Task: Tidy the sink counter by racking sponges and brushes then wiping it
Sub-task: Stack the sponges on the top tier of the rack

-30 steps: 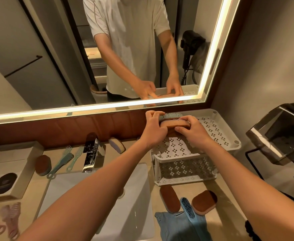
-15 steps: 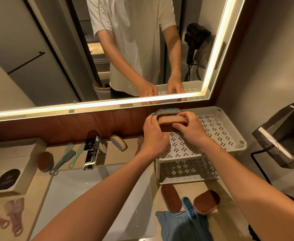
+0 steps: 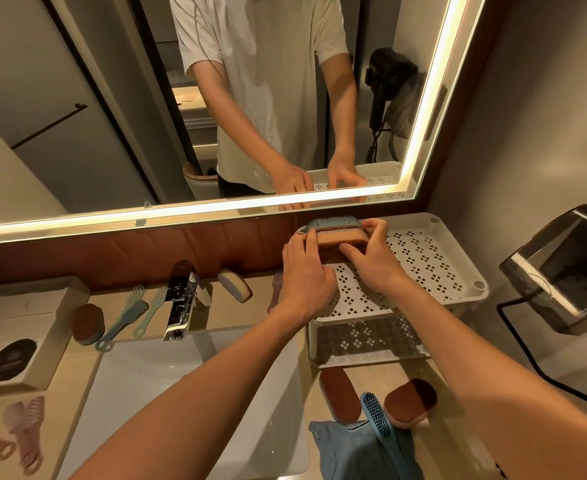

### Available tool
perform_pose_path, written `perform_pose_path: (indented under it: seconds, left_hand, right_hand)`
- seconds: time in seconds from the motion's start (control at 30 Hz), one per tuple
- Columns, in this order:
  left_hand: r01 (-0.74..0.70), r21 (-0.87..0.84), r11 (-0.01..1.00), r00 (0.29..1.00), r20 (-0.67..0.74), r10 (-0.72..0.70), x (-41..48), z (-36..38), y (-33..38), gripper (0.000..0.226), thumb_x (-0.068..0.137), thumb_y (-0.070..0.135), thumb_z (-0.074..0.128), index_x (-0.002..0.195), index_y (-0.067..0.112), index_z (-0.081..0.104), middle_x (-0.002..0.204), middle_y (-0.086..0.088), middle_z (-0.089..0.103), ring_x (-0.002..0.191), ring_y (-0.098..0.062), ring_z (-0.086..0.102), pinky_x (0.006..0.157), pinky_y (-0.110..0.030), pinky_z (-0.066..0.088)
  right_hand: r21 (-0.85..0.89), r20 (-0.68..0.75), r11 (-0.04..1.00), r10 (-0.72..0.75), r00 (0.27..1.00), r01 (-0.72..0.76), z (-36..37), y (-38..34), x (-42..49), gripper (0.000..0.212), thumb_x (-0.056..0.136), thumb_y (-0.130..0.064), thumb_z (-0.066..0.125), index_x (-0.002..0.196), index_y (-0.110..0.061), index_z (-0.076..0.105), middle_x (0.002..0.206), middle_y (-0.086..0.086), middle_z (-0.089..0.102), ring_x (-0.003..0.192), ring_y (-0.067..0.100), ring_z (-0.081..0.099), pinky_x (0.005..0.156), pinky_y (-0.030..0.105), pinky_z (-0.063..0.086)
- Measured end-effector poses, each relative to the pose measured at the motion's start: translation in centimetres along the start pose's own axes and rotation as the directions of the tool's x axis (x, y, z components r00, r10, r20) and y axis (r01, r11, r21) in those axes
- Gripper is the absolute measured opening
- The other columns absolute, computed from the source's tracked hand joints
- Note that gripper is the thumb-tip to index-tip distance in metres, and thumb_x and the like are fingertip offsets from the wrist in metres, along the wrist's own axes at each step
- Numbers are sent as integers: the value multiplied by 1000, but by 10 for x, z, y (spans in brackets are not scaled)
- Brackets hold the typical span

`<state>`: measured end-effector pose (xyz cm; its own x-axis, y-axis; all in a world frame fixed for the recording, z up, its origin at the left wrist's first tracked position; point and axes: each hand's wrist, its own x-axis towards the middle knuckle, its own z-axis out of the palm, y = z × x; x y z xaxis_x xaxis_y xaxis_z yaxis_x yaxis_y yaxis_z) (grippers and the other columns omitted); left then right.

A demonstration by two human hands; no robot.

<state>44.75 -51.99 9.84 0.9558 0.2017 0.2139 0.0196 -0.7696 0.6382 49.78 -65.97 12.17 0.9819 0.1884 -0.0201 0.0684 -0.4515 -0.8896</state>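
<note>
A white perforated rack (image 3: 451, 268) stands on the counter right of the sink. At its back left corner stand two sponges on edge, a blue one (image 3: 333, 223) behind a brown-and-tan one (image 3: 340, 239). My right hand (image 3: 371, 261) grips the brown-and-tan sponge, thumb on its front and fingers over its right end. My left hand (image 3: 304, 271) touches the sponge's left end with straight fingers. On the counter lie more sponges (image 3: 339, 393) (image 3: 410, 400) (image 3: 89, 322) (image 3: 235, 284), a blue brush (image 3: 375, 414) and green brushes (image 3: 125, 317).
A chrome faucet (image 3: 179, 306) rises behind the white sink (image 3: 181, 393). A blue cloth (image 3: 361, 452) lies at the front. Pink brushes (image 3: 22, 431) and a box (image 3: 15, 334) sit left. A black appliance (image 3: 569, 271) with a cable stands right. The mirror (image 3: 112, 98) is behind.
Both hands shifted the brown-and-tan sponge a little towards the rack's back edge, against the blue one. My view moved closer.
</note>
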Motion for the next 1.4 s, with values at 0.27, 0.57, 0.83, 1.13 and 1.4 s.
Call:
perform_pose_path:
  seconds: [0.27, 0.57, 0.83, 1.13, 1.4]
  left_hand:
    - [-2, 74, 997, 1000, 16, 1, -4, -2, 7, 74, 94, 18, 54, 159, 7, 21, 158, -12, 27, 148, -28, 21, 125, -46, 21]
    - [63, -16, 998, 995, 85, -61, -1, -4, 1, 78, 94, 22, 54, 160, 8, 15, 163, -6, 13, 153, -23, 8, 127, -44, 18]
    - [22, -109, 994, 994, 109, -10, -15, -12, 8, 76, 97, 19, 54, 161, 10, 15, 166, -2, 9, 154, -18, 4, 128, -41, 13]
    - [-215, -219, 952, 970, 62, 234, -49, -30, 21, 66, 94, 16, 55, 155, 17, 31, 159, 0, 27, 150, -15, 18, 126, -37, 19]
    - [-295, -263, 918, 946, 55, 320, -86, -44, 17, 51, 95, 16, 50, 146, 18, 46, 146, 1, 50, 133, -13, 47, 112, -37, 42]
  right_hand:
    - [-14, 22, 1000, 21, 1000, -20, 5, 0, 5, 64, 101, -22, 58, 155, -17, 24, 149, 8, 43, 138, 23, 42, 109, 33, 39]
    - [-26, 7, 1000, 18, 1000, -17, 5, -5, -2, 64, 96, -26, 60, 152, -23, 30, 145, 4, 44, 133, 20, 45, 112, 44, 43]
    - [-36, -45, 999, 14, 999, -15, -3, -17, -27, 63, 99, -15, 52, 156, -17, 25, 154, 6, 33, 139, 21, 38, 105, 26, 35]
    - [17, -106, 997, -69, 992, 71, -9, -37, -85, 54, 102, -14, 51, 152, -22, 33, 152, -2, 39, 126, 1, 35, 104, 22, 32]
    - [114, -148, 991, -55, 987, 72, -8, -33, -137, 45, 103, -15, 50, 146, -25, 42, 146, -7, 47, 134, 7, 44, 111, 28, 37]
